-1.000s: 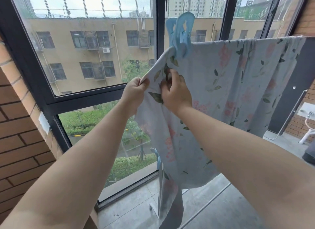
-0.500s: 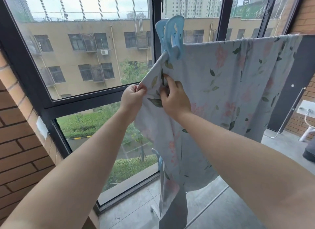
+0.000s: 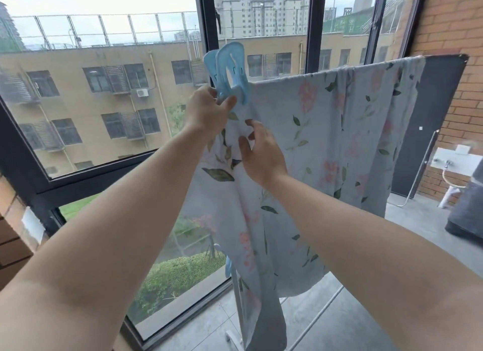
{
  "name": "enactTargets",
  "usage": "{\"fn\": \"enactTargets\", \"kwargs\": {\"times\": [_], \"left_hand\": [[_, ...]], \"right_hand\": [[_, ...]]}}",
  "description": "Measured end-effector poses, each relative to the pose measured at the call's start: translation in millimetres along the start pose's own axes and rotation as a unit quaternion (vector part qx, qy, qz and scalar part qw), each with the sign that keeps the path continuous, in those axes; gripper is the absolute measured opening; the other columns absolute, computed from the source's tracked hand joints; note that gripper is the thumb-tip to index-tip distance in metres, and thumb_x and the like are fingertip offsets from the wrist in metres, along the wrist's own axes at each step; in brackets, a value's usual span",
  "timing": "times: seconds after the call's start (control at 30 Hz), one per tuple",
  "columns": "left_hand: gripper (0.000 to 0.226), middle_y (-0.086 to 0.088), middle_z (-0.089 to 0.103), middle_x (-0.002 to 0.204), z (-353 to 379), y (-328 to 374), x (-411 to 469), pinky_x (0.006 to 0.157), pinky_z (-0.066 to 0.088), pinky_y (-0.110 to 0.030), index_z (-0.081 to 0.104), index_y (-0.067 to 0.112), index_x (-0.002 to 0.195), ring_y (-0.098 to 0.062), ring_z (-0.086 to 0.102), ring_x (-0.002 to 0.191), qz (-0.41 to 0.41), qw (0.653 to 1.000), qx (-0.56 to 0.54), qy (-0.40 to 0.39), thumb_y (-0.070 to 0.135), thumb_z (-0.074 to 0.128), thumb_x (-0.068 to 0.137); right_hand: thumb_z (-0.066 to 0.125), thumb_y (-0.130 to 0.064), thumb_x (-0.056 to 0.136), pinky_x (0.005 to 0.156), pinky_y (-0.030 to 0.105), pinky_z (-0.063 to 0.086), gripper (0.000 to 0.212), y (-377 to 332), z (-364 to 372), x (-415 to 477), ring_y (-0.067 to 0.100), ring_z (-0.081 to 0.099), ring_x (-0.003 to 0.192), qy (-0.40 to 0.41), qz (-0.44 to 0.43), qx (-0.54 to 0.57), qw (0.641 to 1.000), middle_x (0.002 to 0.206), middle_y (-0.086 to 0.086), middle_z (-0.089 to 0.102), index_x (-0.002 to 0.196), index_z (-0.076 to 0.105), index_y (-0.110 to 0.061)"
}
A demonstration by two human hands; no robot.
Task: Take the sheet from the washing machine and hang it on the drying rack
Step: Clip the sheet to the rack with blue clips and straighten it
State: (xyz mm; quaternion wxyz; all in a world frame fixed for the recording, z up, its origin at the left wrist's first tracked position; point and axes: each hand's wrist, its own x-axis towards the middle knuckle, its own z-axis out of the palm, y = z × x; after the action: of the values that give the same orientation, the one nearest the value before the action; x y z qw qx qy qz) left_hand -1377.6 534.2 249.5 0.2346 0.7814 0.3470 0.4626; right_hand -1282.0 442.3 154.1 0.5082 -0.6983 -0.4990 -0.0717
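Observation:
A pale blue sheet [image 3: 337, 147] with pink flowers and green leaves hangs over the top bar of the drying rack [image 3: 313, 74], its left end trailing down to the floor. A large light-blue clip [image 3: 231, 73] pins the sheet's left end to the bar. My left hand [image 3: 206, 113] is raised to the base of the clip, fingers and thumb pinched around it. Just below, my right hand [image 3: 261, 152] rests against the sheet with its fingers spread, holding nothing. The rack's white leg and foot [image 3: 236, 322] show beneath the cloth.
A big black-framed window [image 3: 109, 178] stands close behind the rack on the left. A brick wall [image 3: 452, 71] with a tap and hose [image 3: 448, 167] is at the right, with a dark object [image 3: 467, 212] on the grey tiled floor [image 3: 407, 235] beneath.
Both hands let go of the sheet's edge. My left hand rose to the blue clip and closed on its base; my right hand opened and now lies on the cloth.

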Motion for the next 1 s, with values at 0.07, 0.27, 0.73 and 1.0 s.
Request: {"fn": "enactTargets", "kwargs": {"times": [0.07,0.27,0.73,1.0], "left_hand": [[0.048,0.0,0.07,0.109,5.3,-5.5,-0.3,0.084,0.057,-0.04,0.06,0.015,0.124,-0.017,0.067,0.094,0.004,1.0,0.009,0.013,0.046,0.067,0.089],[0.061,-0.01,0.048,0.137,21.8,-7.2,-23.1,0.1,0.046,-0.041,0.036,0.015,0.142,-0.026,0.051,0.125,0.0,0.994,-0.031,0.104,0.034,0.064,0.092],[0.036,-0.006,0.054,0.117,208.6,65.5,-60.7,0.093,0.031,-0.033,0.057,0.011,0.105,-0.028,0.049,0.111,0.305,0.949,0.084,-0.015,0.0,0.055,0.07],[0.03,0.001,0.056,0.117,385.2,158.3,-45.9,0.082,0.041,-0.03,0.06,0.017,0.107,-0.023,0.058,0.096,0.188,0.97,0.053,-0.145,0.006,0.05,0.081]], "right_hand": [[0.044,-0.035,0.104,0.089,0.038,0.05,0.045,3.1,-3.4,1.7,0.02,0.056,0.115,0.005,-0.002,0.003,1.0,0.137,0.006,0.051,0.146,0.04,-0.02],[0.043,-0.034,0.104,0.09,0.034,0.046,0.044,16.2,-13.0,4.4,0.016,0.054,0.118,0.007,0.034,0.012,0.999,0.141,0.003,0.05,0.146,0.041,-0.021],[0.037,-0.03,0.104,0.083,0.033,0.042,0.036,154.2,-140.7,8.8,0.016,0.055,0.103,0.107,0.15,-0.033,0.982,0.129,0.003,0.056,0.137,0.048,-0.022],[0.037,-0.031,0.105,0.077,0.029,0.037,0.028,310.8,-269.7,44.5,0.016,0.054,0.093,0.137,0.18,-0.041,0.973,0.118,0.001,0.064,0.126,0.055,-0.023]]}}
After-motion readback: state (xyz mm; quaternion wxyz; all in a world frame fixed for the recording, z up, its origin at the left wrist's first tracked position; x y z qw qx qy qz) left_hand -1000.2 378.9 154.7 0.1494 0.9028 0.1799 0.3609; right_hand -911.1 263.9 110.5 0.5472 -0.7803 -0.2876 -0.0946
